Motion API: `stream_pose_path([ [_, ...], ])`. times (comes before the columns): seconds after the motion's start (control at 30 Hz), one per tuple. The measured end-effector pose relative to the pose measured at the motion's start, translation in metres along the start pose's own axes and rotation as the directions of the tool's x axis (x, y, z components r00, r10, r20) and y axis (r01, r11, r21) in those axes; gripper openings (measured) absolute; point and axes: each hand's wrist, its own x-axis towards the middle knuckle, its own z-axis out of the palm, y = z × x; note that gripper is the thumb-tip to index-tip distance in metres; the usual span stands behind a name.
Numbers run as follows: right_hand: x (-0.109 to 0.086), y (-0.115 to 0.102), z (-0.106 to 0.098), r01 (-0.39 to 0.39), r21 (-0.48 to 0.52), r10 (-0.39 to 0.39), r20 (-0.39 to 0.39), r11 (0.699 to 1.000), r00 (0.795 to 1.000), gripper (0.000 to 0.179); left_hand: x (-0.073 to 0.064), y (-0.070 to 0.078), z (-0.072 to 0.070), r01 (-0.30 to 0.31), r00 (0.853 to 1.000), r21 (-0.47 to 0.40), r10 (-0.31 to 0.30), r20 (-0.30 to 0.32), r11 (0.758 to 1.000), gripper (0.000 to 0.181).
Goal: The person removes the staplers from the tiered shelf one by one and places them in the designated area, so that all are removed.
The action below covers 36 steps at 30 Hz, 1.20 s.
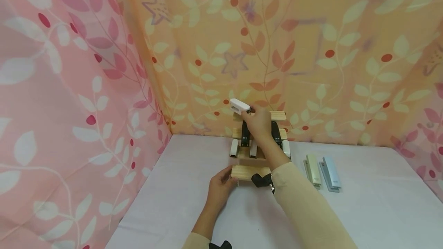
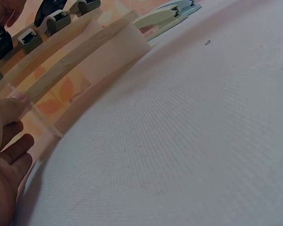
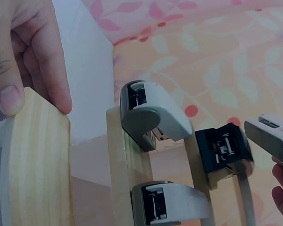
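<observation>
The right hand [image 1: 258,124] pinches one end of a white stapler [image 1: 238,106] at the left part of the top shelf [image 1: 278,115]; whether stapler and wood touch cannot be told. The right wrist view cuts the stapler off at its edge, and fingers cover its near end in the head view. Its long axis runs crosswise, the free end pointing left and tilted slightly up. The left hand [image 1: 220,183] grips the left end of the bottom shelf [image 1: 247,172], whose right end lies behind the tan sleeve [image 1: 308,203] and a black wrist mount [image 1: 262,180].

Between these shelves, two black staplers [image 1: 245,133] point front to back, the right one partly behind the forearm. Below them stand three smaller white staplers [image 1: 234,148], the rightmost partly hidden. A green stapler [image 1: 312,170] and a blue stapler [image 1: 330,173] lie side by side on the white cloth [image 1: 380,187]. Pale marks on the black staplers are too small to read.
</observation>
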Motion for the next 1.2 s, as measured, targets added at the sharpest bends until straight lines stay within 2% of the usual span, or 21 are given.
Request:
stream_pose_path([
  [0.17,-0.012,-0.003,-0.013,0.039,0.026,-0.039,0.014,0.999,0.999,0.026,0.001,-0.001,0.000,0.004,1.000,0.010,-0.004,-0.004,1.000,0.054],
  [0.5,-0.037,-0.009,-0.048,0.119,0.137,-0.127,0.053,0.983,0.991,0.037,0.001,-0.003,-0.001,0.015,1.000,0.016,-0.015,0.000,1.000,0.054],
  [0.7,-0.049,-0.009,-0.068,0.148,0.079,-0.151,0.041,0.986,0.988,0.034,0.001,-0.001,0.001,0.025,1.000,0.007,-0.025,-0.003,1.000,0.055],
  [0.97,-0.074,-0.006,-0.096,0.093,0.042,-0.095,0.036,0.995,0.995,0.035,0.001,0.000,0.002,0.031,0.999,0.012,-0.031,0.005,0.999,0.055],
  [1.2,-0.093,0.005,-0.121,0.141,0.046,-0.141,-0.006,0.989,0.990,0.032,0.000,0.001,0.000,0.039,0.999,-0.003,-0.039,0.004,0.999,0.055],
])
